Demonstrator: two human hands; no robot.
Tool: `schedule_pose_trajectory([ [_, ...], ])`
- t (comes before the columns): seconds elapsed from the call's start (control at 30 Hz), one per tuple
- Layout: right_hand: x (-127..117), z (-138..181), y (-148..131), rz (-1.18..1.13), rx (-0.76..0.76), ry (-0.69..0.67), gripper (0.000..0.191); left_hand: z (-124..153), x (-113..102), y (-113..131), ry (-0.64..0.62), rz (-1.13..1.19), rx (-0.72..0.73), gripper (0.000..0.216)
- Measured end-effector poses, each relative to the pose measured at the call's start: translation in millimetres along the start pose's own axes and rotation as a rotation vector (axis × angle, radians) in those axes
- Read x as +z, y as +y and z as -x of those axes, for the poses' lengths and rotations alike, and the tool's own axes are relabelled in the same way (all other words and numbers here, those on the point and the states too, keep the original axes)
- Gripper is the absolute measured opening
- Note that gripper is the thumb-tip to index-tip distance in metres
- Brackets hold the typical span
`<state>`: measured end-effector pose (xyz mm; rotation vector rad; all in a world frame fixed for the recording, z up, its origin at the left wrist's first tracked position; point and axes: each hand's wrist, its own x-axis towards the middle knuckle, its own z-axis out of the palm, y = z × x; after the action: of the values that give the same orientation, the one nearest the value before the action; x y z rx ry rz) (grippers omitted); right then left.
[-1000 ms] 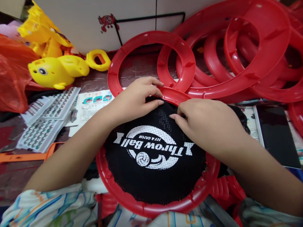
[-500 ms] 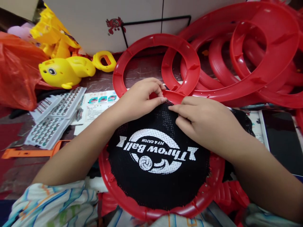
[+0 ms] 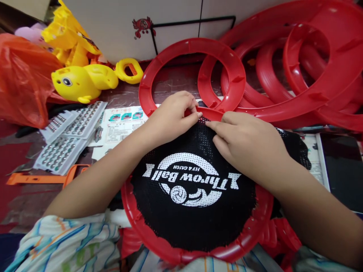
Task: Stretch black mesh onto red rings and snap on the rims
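Note:
A black mesh net (image 3: 195, 226) printed with a white "Throw Ball" logo is stretched over a red plastic ring (image 3: 235, 253) close to my body. At the ring's far edge, my left hand (image 3: 177, 115) is closed, thumb and fingers pinching the net's border against the rim. My right hand (image 3: 246, 141) is closed beside it, its index fingertip and thumb at the mesh edge just right of the left thumb. Along the near and side rim, the net's scalloped edge lies on the ring. The exact grip point under the right fingers is partly hidden.
More red rings (image 3: 193, 45) lean in a pile at the back right. A yellow toy (image 3: 76, 81) and an orange plastic bag (image 3: 22, 79) lie at the left, with trays of small metal balls (image 3: 61, 151) and an orange strip (image 3: 36, 178). A dark-screened device (image 3: 340, 166) lies right.
The whole view has shifted slightly, so things sit a little further right. Both hands stay at the same far part of the rim, with only slight finger movement.

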<state>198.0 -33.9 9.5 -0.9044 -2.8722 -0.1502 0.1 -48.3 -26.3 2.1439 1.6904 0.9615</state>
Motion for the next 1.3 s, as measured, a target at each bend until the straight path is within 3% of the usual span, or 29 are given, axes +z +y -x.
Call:
schedule_pose_trajectory([
  [0.13, -7, -1, 2, -0.090, 0.041, -0.112, 0.032, 0, -6, -2, -0.019, 0.023, -0.025, 0.013],
  [0.23, -14, -1, 4, -0.138, 0.097, -0.220, 0.028, 3, -25, -5, -0.190, -0.008, 0.016, 0.005],
  [0.3, -17, 1, 4, -0.108, 0.101, -0.259, 0.029, 5, -39, -5, -0.320, -0.062, 0.042, 0.015],
  [0.37, -17, 2, 3, -0.074, 0.073, -0.265, 0.029, 6, -49, -2, -0.346, -0.101, 0.024, 0.027],
  [0.43, -16, 2, 3, -0.062, 0.050, -0.250, 0.029, 4, -49, 1, -0.319, -0.101, 0.043, 0.030],
  [0.6, -14, -2, 5, -0.120, 0.093, -0.201, 0.024, -2, -29, 4, -0.292, 0.001, 0.194, 0.009],
  [0.8, -10, -4, 7, -0.122, -0.021, -0.106, 0.031, -1, -19, -2, -0.188, 0.001, 0.116, 0.016],
  [1.07, -4, -1, 2, 0.035, 0.023, -0.033, 0.041, 1, -6, -2, -0.034, 0.022, 0.085, 0.011],
  [1.3, -2, -2, 1, 0.032, 0.075, -0.038, 0.040, 2, -1, 3, -0.001, 0.015, 0.003, 0.018],
])
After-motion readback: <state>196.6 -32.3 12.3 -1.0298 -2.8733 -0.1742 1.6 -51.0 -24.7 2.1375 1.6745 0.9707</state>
